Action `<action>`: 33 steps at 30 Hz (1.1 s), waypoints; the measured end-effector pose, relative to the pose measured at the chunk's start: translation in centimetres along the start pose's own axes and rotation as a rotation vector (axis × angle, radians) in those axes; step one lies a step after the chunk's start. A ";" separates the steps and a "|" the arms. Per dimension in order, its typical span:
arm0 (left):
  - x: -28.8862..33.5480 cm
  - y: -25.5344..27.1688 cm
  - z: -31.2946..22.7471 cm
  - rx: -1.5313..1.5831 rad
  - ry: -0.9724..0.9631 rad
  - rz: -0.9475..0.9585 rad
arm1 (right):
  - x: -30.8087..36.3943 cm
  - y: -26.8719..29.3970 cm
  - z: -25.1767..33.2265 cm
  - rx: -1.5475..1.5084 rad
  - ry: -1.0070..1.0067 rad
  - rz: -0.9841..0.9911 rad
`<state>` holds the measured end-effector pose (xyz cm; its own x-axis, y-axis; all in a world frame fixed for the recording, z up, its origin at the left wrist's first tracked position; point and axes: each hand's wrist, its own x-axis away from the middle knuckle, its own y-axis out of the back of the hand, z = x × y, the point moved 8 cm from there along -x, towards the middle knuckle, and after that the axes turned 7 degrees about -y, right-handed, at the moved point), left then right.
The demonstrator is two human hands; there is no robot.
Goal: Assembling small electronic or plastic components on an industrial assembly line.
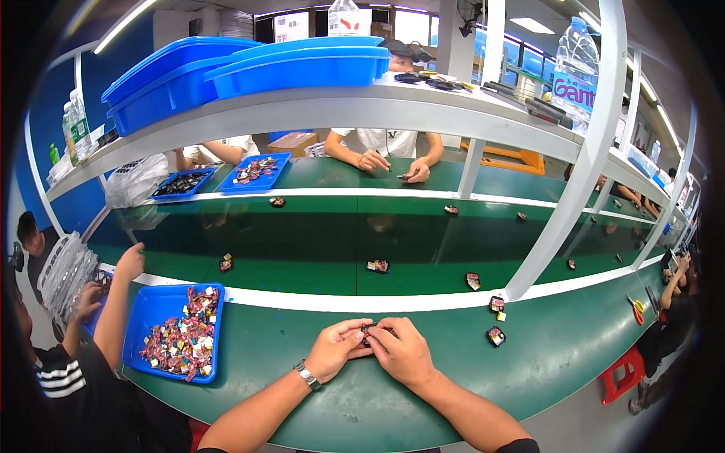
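Pinching a small dark part (368, 333) between the fingers of your left hand (336, 350) and right hand (402, 352), you seem to be at a fine two-handed fitting or adjusting step; the next move probably calls for one hand to steady it while the other works delicately. The part sits above the worktop (279, 351), between its near edge and the white rail (340, 300) along its far edge. It looks blackish and compact, though your fingers hide most of it. Leftward on the worktop, a blue tray (155, 302) holds heaped reddish pieces (181, 336); rightward, near the far edge, lies a black-cased unit (495, 337).
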<state>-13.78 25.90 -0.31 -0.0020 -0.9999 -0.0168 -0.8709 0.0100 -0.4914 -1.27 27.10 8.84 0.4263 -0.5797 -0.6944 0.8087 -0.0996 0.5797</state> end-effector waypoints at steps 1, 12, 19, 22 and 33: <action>0.0 0.0 0.0 -0.010 0.000 -0.005 | 0.0 0.0 0.0 0.000 -0.001 -0.001; -0.3 0.1 -0.3 -0.149 -0.058 -0.046 | 0.1 -0.3 -0.3 -0.003 -0.034 0.004; -0.5 0.5 -0.3 -0.313 -0.122 -0.141 | -0.8 -0.5 -3.4 -0.365 -0.232 0.246; -2.0 1.4 -0.4 -0.387 -0.141 -0.179 | -0.4 -0.6 -8.0 -0.232 -0.347 0.142; -14.7 8.7 -5.5 -1.019 -0.439 -0.485 | -0.8 -0.3 -13.2 -0.078 -0.443 -0.016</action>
<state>-24.05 40.61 0.42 0.4269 -0.8051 -0.4118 -0.7229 -0.5774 0.3794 3.48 38.31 3.59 0.2130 -0.8705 -0.4436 0.8490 -0.0598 0.5250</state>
